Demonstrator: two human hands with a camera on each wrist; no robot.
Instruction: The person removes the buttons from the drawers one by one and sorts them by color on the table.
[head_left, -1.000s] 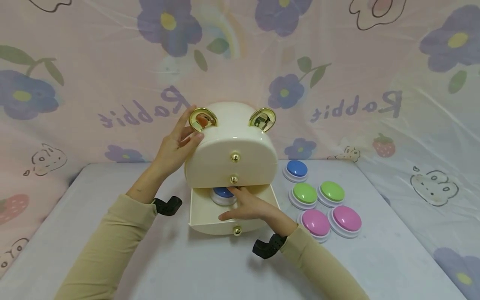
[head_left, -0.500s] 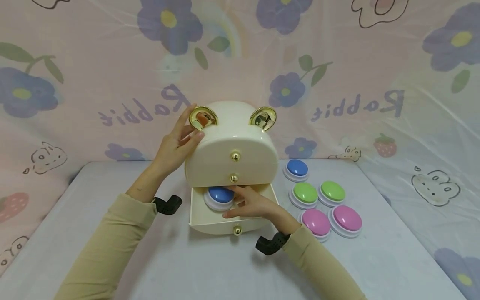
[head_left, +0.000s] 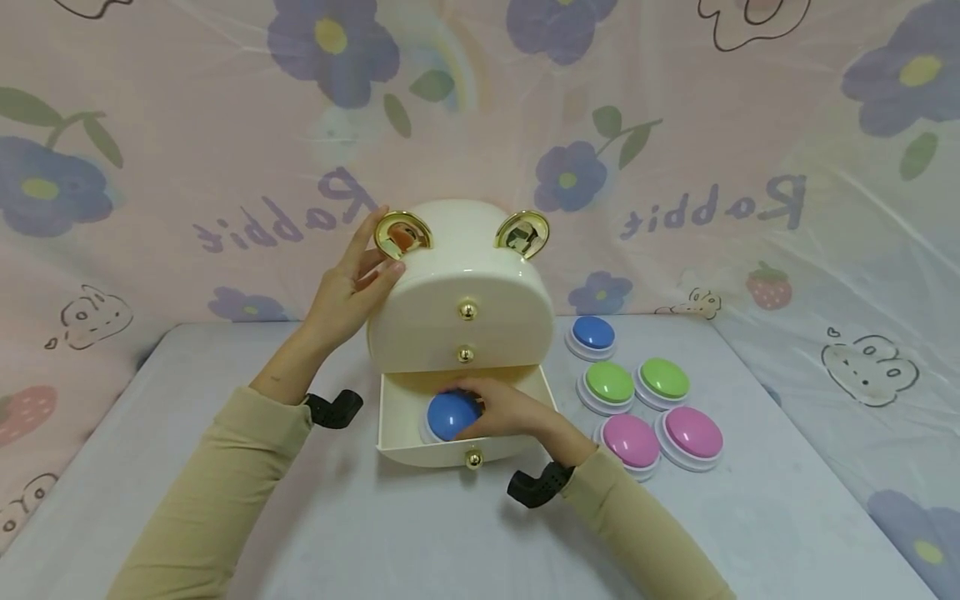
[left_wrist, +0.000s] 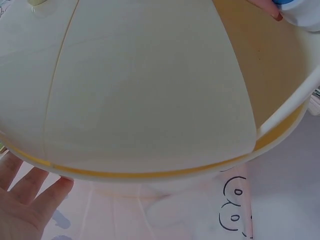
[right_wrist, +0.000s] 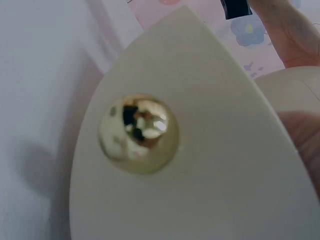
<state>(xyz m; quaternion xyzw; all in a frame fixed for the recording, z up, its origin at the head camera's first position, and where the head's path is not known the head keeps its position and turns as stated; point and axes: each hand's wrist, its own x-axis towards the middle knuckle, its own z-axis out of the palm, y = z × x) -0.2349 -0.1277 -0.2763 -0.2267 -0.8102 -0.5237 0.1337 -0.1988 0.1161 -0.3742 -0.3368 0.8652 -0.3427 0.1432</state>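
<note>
In the head view, my right hand [head_left: 506, 410] grips a blue domed push button [head_left: 452, 415] with a white base, inside the pulled-out bottom drawer [head_left: 405, 454] of a cream cabinet [head_left: 461, 287]. The fingers lie along the button's far and right sides, with the thumb at its near side. My left hand [head_left: 352, 287] rests against the cabinet's upper left side, by a gold ear [head_left: 403, 235]. Its fingers [left_wrist: 29, 187] look fairly straight at the cabinet's rim in the left wrist view. The right wrist view shows the drawer's gold knob [right_wrist: 139, 134], with the button out of sight.
Right of the cabinet on the white table [head_left: 360, 533] stand another blue button [head_left: 593, 333], two green buttons [head_left: 610, 383] and two pink buttons [head_left: 632, 442]. A second gold ear [head_left: 522, 236] tops the cabinet. Behind hangs a flowered cloth [head_left: 465, 150].
The blue button has come out from under the cabinet's upper part to the drawer's front, and my right hand now grips it. My left hand has stayed on the cabinet.
</note>
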